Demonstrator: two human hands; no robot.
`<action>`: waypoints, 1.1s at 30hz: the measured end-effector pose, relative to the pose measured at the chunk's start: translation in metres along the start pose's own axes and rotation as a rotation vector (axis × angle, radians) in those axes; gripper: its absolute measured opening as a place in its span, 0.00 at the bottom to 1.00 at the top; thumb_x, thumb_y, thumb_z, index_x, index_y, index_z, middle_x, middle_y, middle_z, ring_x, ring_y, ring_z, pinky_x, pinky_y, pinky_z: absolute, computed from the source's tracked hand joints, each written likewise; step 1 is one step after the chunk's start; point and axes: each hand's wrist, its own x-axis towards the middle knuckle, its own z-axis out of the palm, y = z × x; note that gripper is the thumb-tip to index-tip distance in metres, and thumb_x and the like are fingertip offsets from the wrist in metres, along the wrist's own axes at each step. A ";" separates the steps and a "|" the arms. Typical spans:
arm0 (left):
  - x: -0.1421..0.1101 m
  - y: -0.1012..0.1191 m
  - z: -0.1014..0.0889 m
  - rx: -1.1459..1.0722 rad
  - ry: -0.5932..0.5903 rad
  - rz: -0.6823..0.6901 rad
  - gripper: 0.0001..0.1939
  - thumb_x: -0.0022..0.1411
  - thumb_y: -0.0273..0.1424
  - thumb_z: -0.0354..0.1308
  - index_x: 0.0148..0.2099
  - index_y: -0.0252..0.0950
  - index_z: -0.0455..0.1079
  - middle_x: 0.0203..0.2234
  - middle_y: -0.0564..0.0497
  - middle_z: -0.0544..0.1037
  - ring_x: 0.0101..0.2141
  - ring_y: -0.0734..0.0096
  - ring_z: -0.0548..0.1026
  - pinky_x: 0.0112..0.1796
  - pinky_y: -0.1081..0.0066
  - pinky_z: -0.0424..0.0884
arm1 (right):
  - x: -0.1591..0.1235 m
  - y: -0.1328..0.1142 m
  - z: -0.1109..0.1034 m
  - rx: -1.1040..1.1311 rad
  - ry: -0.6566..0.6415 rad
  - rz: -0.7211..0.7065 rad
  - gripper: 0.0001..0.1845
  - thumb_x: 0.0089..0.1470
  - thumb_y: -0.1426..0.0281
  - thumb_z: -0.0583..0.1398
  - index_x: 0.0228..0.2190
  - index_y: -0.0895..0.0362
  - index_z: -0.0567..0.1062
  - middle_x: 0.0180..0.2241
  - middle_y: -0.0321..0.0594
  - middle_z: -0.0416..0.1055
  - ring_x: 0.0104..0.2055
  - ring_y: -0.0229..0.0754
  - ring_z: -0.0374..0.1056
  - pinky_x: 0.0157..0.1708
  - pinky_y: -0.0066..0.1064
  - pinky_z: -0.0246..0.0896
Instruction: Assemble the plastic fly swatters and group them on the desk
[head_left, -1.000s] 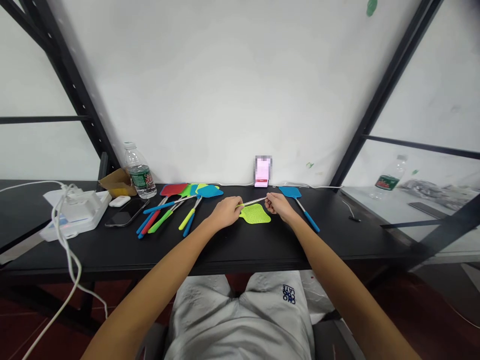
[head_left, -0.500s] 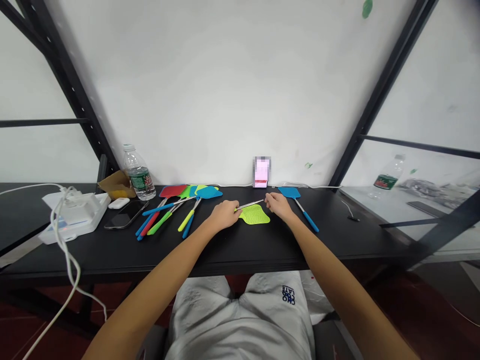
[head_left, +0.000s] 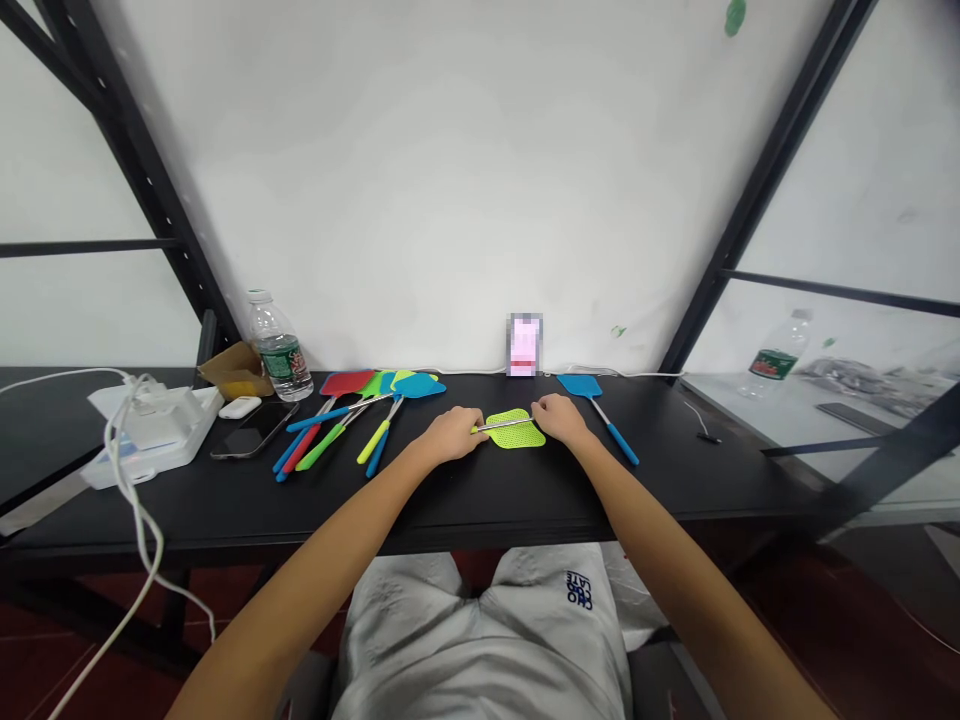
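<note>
My left hand [head_left: 456,433] is closed around the left end of a thin metal rod with a yellow-green tip. My right hand [head_left: 561,417] pinches the rod's right end. Just below the rod lies the perforated yellow-green head of a fly swatter [head_left: 517,437], between my hands. How rod and head join is hidden by my fingers. A blue fly swatter [head_left: 616,440] rests right of my right hand, head towards the wall. To the left of my left hand lies a pile of fly swatters with blue [head_left: 420,386], red [head_left: 347,383] and green heads, their coloured handles pointing towards me.
A phone with a lit screen [head_left: 524,345] leans on the wall. At the left stand a water bottle [head_left: 283,355], a cardboard box [head_left: 236,370], a dark phone [head_left: 253,432], a white case [head_left: 240,407] and a white power strip [head_left: 161,440] with cables. A small black connector [head_left: 709,438] lies right.
My right hand has closed on the rod's right end. The rod has dropped from above the swatter head to across it, and the left hand has shifted slightly right.
</note>
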 end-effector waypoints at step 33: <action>0.010 -0.006 0.005 -0.104 0.016 -0.148 0.12 0.59 0.38 0.57 0.41 0.36 0.73 0.40 0.45 0.79 0.39 0.63 0.77 0.32 0.72 0.66 | -0.006 -0.004 -0.002 0.458 -0.181 -0.195 0.17 0.56 0.57 0.58 0.25 0.57 0.69 0.23 0.36 0.71 0.23 0.37 0.67 0.24 0.25 0.56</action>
